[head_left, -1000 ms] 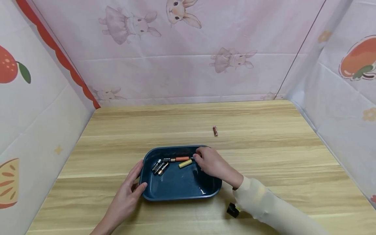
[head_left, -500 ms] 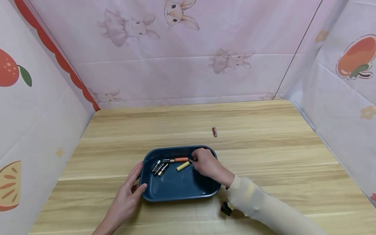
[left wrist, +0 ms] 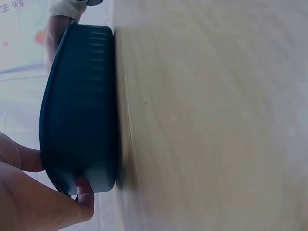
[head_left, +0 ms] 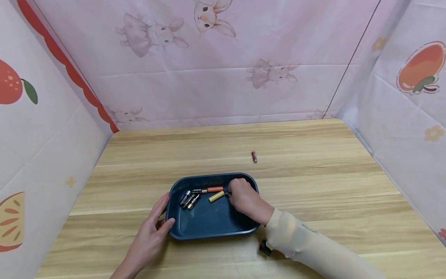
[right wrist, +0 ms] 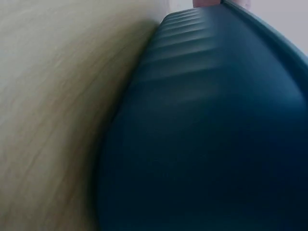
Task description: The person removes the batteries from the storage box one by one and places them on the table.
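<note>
A dark blue tray (head_left: 205, 226) stands on the table. My left hand (head_left: 150, 232) grips its left end, thumb at the rim and fingers along the outer wall; the left wrist view shows this hand (left wrist: 33, 197) at the tray's end. My right hand (head_left: 244, 197) reaches inside the right part, fingers curled, and pinches a dark battery whose end shows at the fingertips; the rest is hidden under the hand. Left of it lie a yellow battery (head_left: 216, 196) and an orange battery (head_left: 215, 189), in line with a black one (head_left: 197, 191). Several black batteries (head_left: 189, 200) lie side by side at the left.
A red battery (head_left: 254, 156) lies on the wooden table (head_left: 331, 174) behind the tray. A black object (head_left: 265, 248) shows beneath the right sleeve (head_left: 303, 240). In the right wrist view, the tray's outer wall (right wrist: 202, 120) fills much of the picture.
My right hand has shifted slightly left and toward the front inside the tray. The yellow battery has moved slightly left. My left hand keeps its place on the tray.
</note>
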